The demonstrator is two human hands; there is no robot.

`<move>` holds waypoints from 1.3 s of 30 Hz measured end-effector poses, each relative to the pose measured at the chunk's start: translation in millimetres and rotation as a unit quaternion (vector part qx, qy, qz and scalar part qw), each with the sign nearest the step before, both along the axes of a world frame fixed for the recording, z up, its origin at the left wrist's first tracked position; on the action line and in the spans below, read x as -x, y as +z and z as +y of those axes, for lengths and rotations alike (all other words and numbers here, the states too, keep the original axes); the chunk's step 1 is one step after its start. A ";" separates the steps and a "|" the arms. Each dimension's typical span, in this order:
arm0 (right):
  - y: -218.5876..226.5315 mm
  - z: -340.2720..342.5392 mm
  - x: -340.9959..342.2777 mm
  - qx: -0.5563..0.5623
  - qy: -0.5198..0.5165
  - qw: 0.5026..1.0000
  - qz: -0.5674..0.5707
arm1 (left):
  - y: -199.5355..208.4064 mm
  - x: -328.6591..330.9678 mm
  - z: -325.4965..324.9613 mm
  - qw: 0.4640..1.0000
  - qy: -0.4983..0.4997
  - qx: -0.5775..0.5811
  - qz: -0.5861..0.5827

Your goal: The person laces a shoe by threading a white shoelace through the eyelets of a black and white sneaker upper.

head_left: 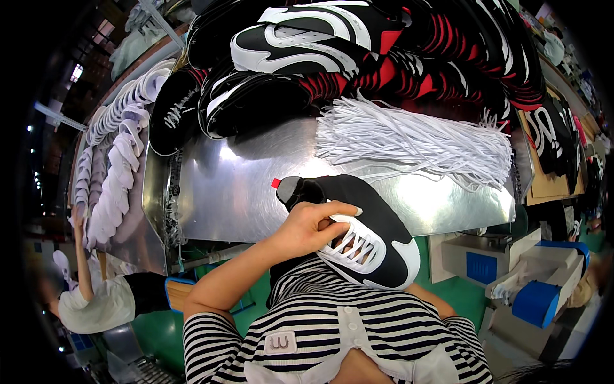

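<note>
A black and white shoe upper [377, 211] is held tilted in front of my chest, at the near edge of the metal table. White shoelace [355, 246] criss-crosses its throat, and a small red tab sticks out at the heel end. My left hand [313, 227] is closed at the top of the lacing, with thumb and fingers bent against the upper. Whether a lace end is between the fingertips I cannot make out. My right forearm [433, 301] runs under the upper, which hides my right hand.
White laces [416, 144] lie bundled on the metal table [256, 169]. Black, white and red shoe uppers [307, 48] are piled at the back. White curved pieces [118, 179] are stacked at left, beside a co-worker [96, 301]. A blue-edged machine [537, 301] stands at right.
</note>
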State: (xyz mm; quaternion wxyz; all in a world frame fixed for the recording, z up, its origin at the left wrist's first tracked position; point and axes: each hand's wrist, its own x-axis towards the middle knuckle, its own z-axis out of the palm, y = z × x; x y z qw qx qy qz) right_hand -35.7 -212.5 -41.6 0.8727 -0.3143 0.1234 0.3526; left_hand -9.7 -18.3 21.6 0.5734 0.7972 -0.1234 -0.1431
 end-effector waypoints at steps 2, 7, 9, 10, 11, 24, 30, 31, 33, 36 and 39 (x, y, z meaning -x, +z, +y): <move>0.5 -0.6 -0.1 -0.005 -0.003 1.000 0.004 | 1.6 -0.1 -0.2 1.000 -0.007 -0.004 0.008; 1.2 -0.1 -1.6 -0.009 -0.011 1.000 0.009 | 0.9 -2.7 -1.8 1.000 -0.015 -0.014 -0.014; 2.3 -1.0 -1.5 -0.013 -0.012 1.000 0.014 | 5.3 -2.5 -3.3 1.000 -0.011 -0.012 0.000; 2.6 -0.6 -1.5 -0.015 -0.013 1.000 0.019 | 4.8 -1.3 -3.8 1.000 -0.010 -0.009 -0.006; 3.4 -1.3 -1.6 -0.015 -0.015 1.000 0.021 | 3.7 0.1 -4.3 1.000 -0.008 -0.005 -0.013; 18.8 -62.2 -49.6 0.026 0.046 0.998 -0.044 | 0.6 -13.8 14.5 0.999 -0.040 0.014 0.000; -6.9 -64.3 -60.7 0.145 0.067 0.974 -0.163 | 12.5 -16.8 10.0 0.999 0.027 -0.030 0.006; -11.1 -63.2 -58.6 0.140 0.055 0.977 -0.154 | 11.5 -17.2 9.0 0.998 0.048 -0.043 -0.012; -16.3 -58.1 -53.3 0.128 0.031 0.982 -0.134 | 10.4 -21.0 9.4 0.992 0.089 -0.071 -0.046; -17.0 -51.0 -53.6 0.116 0.013 0.984 -0.133 | 2.7 -23.9 13.2 0.994 0.082 -0.038 -0.064; -20.1 -48.2 -53.9 0.096 -0.001 0.987 -0.132 | 9.9 -24.5 14.5 0.993 0.071 -0.047 -0.077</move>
